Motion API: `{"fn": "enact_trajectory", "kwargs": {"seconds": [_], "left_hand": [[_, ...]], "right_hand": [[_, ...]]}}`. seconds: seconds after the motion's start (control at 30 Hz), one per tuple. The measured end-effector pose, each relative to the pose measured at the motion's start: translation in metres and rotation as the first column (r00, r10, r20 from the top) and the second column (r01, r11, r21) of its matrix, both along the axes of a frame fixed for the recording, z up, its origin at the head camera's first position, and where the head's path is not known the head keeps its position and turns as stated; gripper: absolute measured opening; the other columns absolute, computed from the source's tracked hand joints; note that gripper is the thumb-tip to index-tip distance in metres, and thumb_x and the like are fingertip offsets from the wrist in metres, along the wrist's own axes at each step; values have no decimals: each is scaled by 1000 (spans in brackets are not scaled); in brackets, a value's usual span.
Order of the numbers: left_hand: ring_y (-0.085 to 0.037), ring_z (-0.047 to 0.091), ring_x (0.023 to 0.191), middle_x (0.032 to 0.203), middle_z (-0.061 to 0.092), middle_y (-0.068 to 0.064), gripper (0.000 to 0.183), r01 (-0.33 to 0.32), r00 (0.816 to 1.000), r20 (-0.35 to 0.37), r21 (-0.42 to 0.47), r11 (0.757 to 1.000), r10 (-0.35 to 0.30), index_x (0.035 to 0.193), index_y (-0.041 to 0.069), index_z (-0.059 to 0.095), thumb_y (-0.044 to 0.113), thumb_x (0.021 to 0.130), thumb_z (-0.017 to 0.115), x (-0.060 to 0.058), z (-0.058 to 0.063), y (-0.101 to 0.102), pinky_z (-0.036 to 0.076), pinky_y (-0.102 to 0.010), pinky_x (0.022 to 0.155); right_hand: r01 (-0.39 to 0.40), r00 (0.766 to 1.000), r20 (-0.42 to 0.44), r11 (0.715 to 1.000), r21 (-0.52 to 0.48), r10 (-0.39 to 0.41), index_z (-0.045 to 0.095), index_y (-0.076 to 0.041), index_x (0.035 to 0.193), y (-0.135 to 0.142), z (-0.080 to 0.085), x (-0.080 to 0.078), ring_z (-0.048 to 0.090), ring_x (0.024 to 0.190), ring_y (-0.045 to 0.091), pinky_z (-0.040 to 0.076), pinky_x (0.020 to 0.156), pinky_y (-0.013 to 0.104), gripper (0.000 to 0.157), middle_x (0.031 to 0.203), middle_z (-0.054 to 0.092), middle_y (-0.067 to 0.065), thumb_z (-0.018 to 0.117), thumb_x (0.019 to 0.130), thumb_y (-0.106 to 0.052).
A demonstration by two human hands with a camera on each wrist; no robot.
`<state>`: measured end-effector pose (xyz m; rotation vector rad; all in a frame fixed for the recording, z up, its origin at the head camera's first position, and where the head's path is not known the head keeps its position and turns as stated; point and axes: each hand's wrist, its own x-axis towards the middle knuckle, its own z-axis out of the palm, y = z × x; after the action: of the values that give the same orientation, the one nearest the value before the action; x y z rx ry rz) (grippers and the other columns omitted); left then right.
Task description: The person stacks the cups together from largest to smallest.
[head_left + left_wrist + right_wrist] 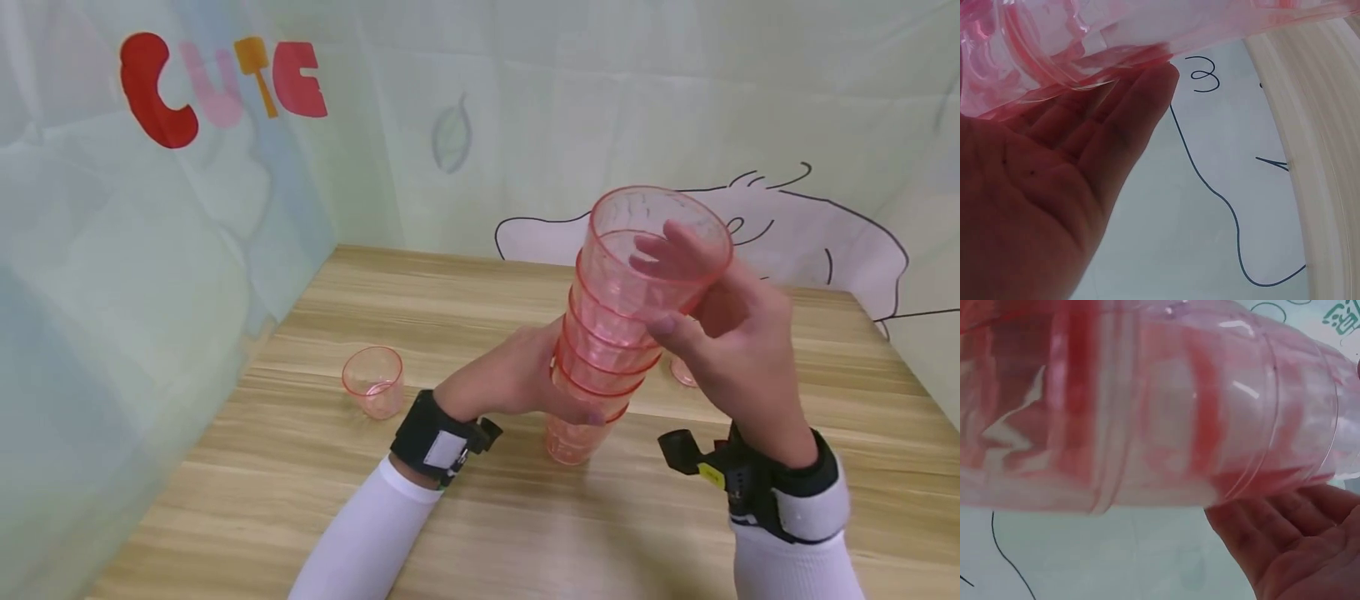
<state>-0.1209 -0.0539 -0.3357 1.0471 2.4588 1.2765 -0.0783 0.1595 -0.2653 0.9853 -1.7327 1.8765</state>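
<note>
Sheeting (420,150) hangs at twelve o'clock, behind your wood-grained table (225,500). Your stack of clear pink cups (611,333) sits toward four o'clock from the head view's centre, tilted, its mouth leaning to one o'clock; whether its base touches the wood, I can't tell. Your right hand (738,350) grips the stack's upper end from three o'clock, thumb on the near side, fingers showing through the plastic. Your left hand (525,375) wraps the lower part from eight o'clock, thumb in front. A single pink cup (373,383) stands upright at nine o'clock from the stack, well apart from it. Toward four o'clock, just beside the stack, peeks a partly hidden pink base (684,374).
</note>
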Motion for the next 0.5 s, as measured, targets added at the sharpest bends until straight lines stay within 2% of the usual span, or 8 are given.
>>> {"fn": "enact_trajectory", "kwargs": {"seconds": [0.13,0.37,0.5], "left_hand": [[-13,62,84,98,67,10,68,5,1000,6,4,1000,-5,124,29,51,46,71,89,0,-1,4,56,-32,68],[-11,63,88,102,65,11,62,1,1000,-9,-7,1000,-1,119,27,53,44,71,89,-1,1,4,56,-31,75],[-12,62,85,99,65,9,59,-3,1000,-22,-17,1000,3,115,24,53,40,71,89,-1,1,2,55,-31,75]], "right_hand": [[9,1000,-22,999,39,-8,54,7,139,11,-12,-2,66,108,32,56,88,29,69,127,62,27,84,84,-23],[-12,999,-41,997,78,16,55,11,135,21,-20,-7,66,109,31,55,91,30,60,127,62,26,80,89,-19],[-23,999,-40,993,118,28,56,12,134,27,-22,-9,67,106,29,55,92,30,56,124,64,24,78,90,-15]]}}
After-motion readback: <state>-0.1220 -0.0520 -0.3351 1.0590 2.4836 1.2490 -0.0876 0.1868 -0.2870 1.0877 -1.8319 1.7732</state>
